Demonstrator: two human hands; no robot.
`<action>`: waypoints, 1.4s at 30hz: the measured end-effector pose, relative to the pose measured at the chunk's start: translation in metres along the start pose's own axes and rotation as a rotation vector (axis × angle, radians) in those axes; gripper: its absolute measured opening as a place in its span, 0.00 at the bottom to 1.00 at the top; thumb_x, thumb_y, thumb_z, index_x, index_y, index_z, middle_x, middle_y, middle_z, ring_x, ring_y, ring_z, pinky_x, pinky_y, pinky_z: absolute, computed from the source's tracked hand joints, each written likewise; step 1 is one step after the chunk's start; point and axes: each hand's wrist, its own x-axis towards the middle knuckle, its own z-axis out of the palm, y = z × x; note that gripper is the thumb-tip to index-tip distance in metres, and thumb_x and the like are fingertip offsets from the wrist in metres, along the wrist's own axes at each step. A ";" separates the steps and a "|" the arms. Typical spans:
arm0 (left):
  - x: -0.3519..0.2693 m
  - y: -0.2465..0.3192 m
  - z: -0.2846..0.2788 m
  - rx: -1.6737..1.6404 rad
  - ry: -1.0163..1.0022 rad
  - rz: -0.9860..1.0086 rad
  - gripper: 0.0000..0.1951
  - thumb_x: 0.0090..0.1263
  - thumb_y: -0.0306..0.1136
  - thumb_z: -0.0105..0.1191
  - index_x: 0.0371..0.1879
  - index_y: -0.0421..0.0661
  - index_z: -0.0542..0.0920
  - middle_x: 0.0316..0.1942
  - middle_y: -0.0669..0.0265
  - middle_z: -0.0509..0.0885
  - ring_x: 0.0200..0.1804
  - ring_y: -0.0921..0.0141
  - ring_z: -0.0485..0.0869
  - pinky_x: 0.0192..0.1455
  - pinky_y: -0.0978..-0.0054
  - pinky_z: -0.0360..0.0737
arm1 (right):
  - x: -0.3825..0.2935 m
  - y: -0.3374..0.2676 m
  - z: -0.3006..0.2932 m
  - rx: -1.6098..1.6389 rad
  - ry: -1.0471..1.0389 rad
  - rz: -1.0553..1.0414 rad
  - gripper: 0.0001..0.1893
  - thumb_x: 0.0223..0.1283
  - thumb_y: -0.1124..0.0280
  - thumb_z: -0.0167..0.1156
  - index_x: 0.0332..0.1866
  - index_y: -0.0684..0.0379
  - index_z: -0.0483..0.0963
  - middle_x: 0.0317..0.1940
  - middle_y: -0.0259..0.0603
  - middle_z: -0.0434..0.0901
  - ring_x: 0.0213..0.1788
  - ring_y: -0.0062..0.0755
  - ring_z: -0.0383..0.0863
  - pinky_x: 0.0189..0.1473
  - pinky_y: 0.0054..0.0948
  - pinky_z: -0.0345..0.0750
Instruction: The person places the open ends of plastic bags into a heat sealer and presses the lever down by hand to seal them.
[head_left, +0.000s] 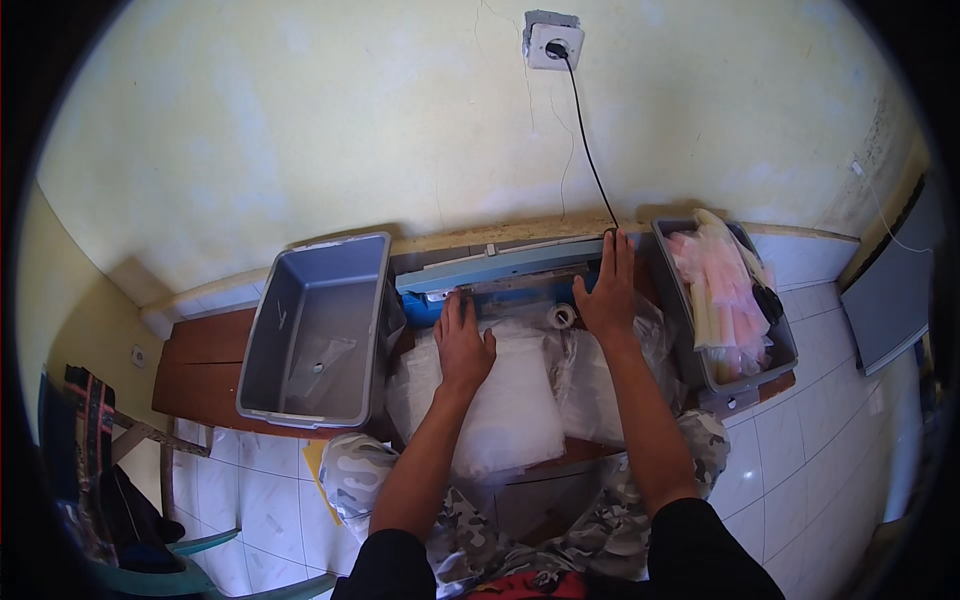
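Observation:
A blue impulse sealer (510, 262) stands against the wall ahead of me. My left hand (463, 341) lies over its front edge at the left, fingers pointing away from me. Toward the sealer's right end, my right hand (609, 292) reaches with fingers spread, the fingertips at its top bar. Whether either hand pinches any film is hard to see. Between the hands, near the sealer's front, is a roll of tape (561, 316). A stack of clear plastic bags (514, 397) lies below my left hand, with more plastic bags (592, 382) to its right.
An upright grey bin (379, 330) at left holds a small piece of plastic. Another grey bin (720, 386) at right holds filled pink and yellowish plastic tubes (720, 300) and black-handled scissors (766, 304). A black cord (589, 142) runs down from the wall socket (555, 46). My knees flank the wooden bench (202, 367).

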 end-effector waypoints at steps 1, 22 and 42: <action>0.000 0.000 0.000 -0.009 0.008 0.006 0.38 0.64 0.31 0.68 0.74 0.33 0.70 0.81 0.47 0.61 0.83 0.48 0.59 0.81 0.49 0.60 | 0.002 -0.002 -0.002 0.003 0.001 0.005 0.48 0.60 0.66 0.69 0.85 0.64 0.54 0.85 0.58 0.51 0.87 0.63 0.49 0.85 0.50 0.57; 0.007 -0.016 -0.004 -0.401 0.026 -0.332 0.15 0.67 0.24 0.66 0.53 0.43 0.87 0.54 0.50 0.84 0.48 0.55 0.90 0.53 0.61 0.86 | -0.041 -0.010 0.051 0.354 -0.318 0.312 0.14 0.68 0.62 0.67 0.54 0.53 0.78 0.37 0.40 0.90 0.43 0.49 0.90 0.53 0.54 0.78; -0.069 -0.029 -0.057 -0.349 -0.244 -0.259 0.13 0.68 0.29 0.69 0.50 0.46 0.90 0.40 0.59 0.91 0.41 0.62 0.90 0.50 0.63 0.86 | -0.120 -0.019 -0.002 0.513 -0.591 0.155 0.15 0.65 0.70 0.69 0.56 0.58 0.83 0.34 0.44 0.87 0.37 0.41 0.89 0.46 0.38 0.84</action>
